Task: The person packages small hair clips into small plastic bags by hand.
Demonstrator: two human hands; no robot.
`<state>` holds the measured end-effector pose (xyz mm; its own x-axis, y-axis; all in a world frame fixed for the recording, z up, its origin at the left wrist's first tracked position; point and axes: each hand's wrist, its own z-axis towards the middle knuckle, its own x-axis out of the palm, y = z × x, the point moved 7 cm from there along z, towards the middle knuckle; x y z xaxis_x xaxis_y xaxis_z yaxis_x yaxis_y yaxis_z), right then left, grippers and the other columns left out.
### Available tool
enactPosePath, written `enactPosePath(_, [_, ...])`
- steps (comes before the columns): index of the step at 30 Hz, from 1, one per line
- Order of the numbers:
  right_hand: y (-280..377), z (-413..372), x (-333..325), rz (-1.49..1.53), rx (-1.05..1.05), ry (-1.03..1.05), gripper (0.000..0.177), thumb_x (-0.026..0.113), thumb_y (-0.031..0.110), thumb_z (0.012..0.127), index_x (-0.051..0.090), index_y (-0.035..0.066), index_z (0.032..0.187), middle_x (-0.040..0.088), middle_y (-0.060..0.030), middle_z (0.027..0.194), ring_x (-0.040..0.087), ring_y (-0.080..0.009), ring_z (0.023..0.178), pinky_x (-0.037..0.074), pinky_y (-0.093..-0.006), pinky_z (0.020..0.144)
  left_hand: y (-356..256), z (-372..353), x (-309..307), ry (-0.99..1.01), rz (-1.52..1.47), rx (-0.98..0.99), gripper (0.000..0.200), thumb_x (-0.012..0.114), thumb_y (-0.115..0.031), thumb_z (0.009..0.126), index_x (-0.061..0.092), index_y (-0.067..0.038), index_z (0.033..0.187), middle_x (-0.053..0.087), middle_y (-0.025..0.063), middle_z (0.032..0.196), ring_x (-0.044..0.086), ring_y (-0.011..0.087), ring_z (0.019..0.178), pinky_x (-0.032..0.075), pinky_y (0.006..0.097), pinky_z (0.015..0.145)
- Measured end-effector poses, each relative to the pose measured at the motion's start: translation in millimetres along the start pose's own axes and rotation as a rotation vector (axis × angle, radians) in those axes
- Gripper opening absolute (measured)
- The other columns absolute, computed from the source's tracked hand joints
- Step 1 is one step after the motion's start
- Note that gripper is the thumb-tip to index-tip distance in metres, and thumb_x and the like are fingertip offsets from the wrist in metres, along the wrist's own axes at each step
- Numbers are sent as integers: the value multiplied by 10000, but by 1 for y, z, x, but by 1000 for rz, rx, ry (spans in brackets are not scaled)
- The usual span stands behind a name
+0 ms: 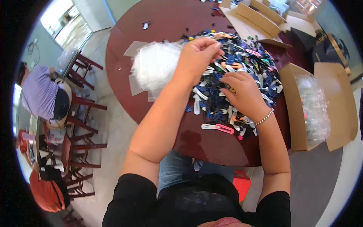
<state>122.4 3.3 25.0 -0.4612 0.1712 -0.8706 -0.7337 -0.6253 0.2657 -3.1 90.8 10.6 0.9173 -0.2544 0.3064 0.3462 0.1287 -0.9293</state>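
Note:
A large pile of mixed hair clips, mostly dark blue, black and white, covers the middle of the round dark red table. Over the pile's upper left edge is my left hand, its fingertips pressed together; what they hold, if anything, is too small to name. My right hand rests at the pile's middle, fingers curled among the clips, and its grasp is hidden. A stack of clear plastic bags lies left of the pile. Near the front edge, a white clip and a pink clip lie side by side.
An open cardboard box of filled plastic bags stands at the right. More cardboard boxes are at the back right. Two people, one in a purple shirt, one in red, sit at the far left near wooden stools.

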Motion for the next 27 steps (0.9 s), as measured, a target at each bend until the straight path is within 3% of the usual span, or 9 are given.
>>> enactPosePath(5, [33,29,30,-84,-193,-1,368,694,149,788,603,42,1128,588,-147,1163,513,-353,1129,392,-445,989,-18,-10,7,-95,264,261,111,637,-83,879,640,6,946,675,41,827,621,79,752,497,220,677])
enactPosePath(7, [31,45,57,-68,-128,33,431,641,179,827,552,53,1228,547,-170,1241,478,-361,1186,354,-477,1026,-30,-15,10,-113,318,361,103,648,-74,864,644,3,932,673,35,807,612,71,737,491,220,650])
enactPosePath(9, [31,59,80,186,-150,52,443,563,212,874,517,70,1291,515,-170,1303,455,-358,1232,325,-496,1056,-39,-19,11,-132,375,465,87,654,-62,849,652,2,908,672,32,788,604,65,715,490,222,634])
enactPosePath(11, [43,64,86,-32,-315,-37,419,510,229,893,529,93,1288,505,-145,1331,461,-334,1241,339,-493,1050,-38,-18,9,-158,347,500,64,656,-54,841,653,-5,882,666,30,761,592,59,671,477,223,587])
enactPosePath(13, [44,69,106,-251,-398,177,419,505,240,883,542,119,1282,493,-125,1350,485,-315,1219,362,-480,1034,-42,-19,11,-150,302,465,54,655,-66,835,652,-16,855,656,24,734,579,57,642,465,233,558])
enactPosePath(14, [47,75,107,-181,-426,131,422,534,261,845,565,153,1252,523,-105,1314,509,-298,1195,390,-485,1005,-45,-23,12,-150,389,477,58,655,-82,827,651,-24,835,644,35,707,577,75,607,457,248,537])
enactPosePath(15, [49,77,109,-180,-440,137,422,534,261,845,565,153,1252,523,-105,1314,509,-298,1195,390,-485,1005,-52,-27,13,-139,403,497,59,636,-80,791,645,-23,803,653,118,724,635,248,608,486,340,556])
enactPosePath(23, [61,79,124,-121,-625,112,216,629,264,779,665,132,947,604,-86,1155,573,-283,1093,408,-521,954,-57,-37,27,-108,471,666,82,657,-115,766,612,-50,746,611,103,679,611,307,663,478,410,599])
enactPosePath(27, [78,79,117,5,-585,187,305,628,271,737,647,83,976,584,-72,1158,545,-244,1111,389,-507,984,-61,-42,33,-87,498,701,83,629,-129,780,611,-58,742,621,96,710,617,312,706,486,415,621])
